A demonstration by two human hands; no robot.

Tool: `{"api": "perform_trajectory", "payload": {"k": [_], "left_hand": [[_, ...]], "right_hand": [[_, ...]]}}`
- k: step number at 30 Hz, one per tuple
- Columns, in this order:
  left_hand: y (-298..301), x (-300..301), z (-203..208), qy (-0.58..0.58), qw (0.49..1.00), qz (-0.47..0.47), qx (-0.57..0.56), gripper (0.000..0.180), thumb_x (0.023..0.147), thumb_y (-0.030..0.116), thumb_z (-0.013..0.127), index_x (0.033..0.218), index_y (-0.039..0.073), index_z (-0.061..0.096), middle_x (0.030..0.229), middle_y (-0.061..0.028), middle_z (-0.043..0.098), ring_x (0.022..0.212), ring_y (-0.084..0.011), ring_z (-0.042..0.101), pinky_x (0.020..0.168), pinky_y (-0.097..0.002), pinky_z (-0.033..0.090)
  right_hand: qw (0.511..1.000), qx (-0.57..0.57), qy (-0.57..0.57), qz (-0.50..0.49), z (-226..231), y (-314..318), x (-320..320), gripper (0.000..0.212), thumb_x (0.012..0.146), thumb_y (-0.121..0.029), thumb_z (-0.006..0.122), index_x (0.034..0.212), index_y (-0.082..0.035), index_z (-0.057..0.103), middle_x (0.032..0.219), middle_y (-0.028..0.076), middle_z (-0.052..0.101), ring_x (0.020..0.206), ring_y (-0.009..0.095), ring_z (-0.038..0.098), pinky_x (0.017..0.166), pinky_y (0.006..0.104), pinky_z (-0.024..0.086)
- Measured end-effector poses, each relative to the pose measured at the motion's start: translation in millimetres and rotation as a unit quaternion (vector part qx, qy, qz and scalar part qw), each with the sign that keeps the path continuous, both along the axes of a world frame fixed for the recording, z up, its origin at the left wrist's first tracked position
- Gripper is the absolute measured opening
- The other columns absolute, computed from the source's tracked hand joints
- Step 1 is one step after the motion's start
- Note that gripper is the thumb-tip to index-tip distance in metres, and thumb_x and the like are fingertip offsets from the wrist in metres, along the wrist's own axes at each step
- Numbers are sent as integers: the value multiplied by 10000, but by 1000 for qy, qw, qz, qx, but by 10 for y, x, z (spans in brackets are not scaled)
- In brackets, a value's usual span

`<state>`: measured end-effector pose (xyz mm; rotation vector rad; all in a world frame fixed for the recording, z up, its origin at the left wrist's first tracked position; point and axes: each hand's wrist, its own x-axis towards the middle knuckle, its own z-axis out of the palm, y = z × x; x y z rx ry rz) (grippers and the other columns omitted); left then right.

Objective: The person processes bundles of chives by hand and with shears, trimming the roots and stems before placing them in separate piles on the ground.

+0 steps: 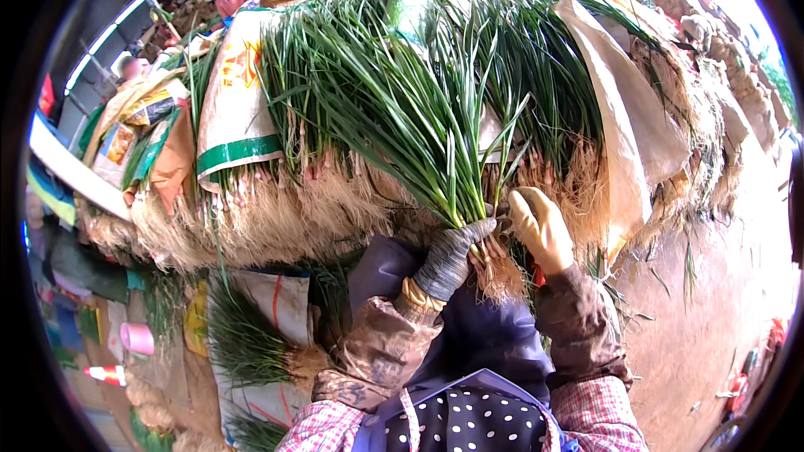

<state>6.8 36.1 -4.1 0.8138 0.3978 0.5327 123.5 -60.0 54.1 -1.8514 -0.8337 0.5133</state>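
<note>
My left hand (454,256), in a dark grey knit glove over a yellowish one, is closed around a bunch of green garlic (440,155). The long flat leaves fan up and away to the left. Below the grip hang pale stem ends and tangled tan roots (500,274). Close to the right side of the bunch is my right hand (540,230), in a pale yellow glove. Its fingers are bent toward the stems, and whatever lies between their tips is too small to make out.
A long heap of green garlic (544,75) lies ahead, roots toward me, partly covered by white sacks (239,109). Another bundle (251,339) rests on sacking at lower left. Further left are a pink tub (136,338) and an orange-white cone (105,375). Other people sit beyond the heap.
</note>
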Motion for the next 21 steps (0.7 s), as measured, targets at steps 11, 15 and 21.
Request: {"api": "perform_trajectory", "payload": {"k": [11, 15, 21], "left_hand": [[61, -72, -4, -180, 975, -116, -55, 226, 832, 34, 567, 1047, 66, 503, 881, -100, 560, 812, -224, 573, 765, -415, 510], [-69, -53, 391, -193, 972, -76, -114, 426, 804, 52, 614, 1204, 56, 465, 910, -76, 559, 843, -190, 567, 753, -358, 507], [39, -27, 137, -101, 994, -29, -18, 442, 761, 65, 675, 1161, 9, 496, 894, -51, 580, 801, -183, 596, 727, -285, 505]], "right_hand": [[969, 116, 188, -109, -225, 580, 129, 107, 861, -112, 591, 895, -19, 633, 696, 50, 630, 525, 103, 549, 477, 221, 452], [928, -23, -350, -128, -293, 761, 632, 220, 814, -279, 642, 878, -69, 627, 691, 76, 636, 525, 191, 576, 482, 320, 471], [903, -207, -368, -78, 161, 920, 759, 365, 745, -358, 690, 804, -16, 577, 744, 141, 620, 759, 313, 617, 653, 388, 476]]}}
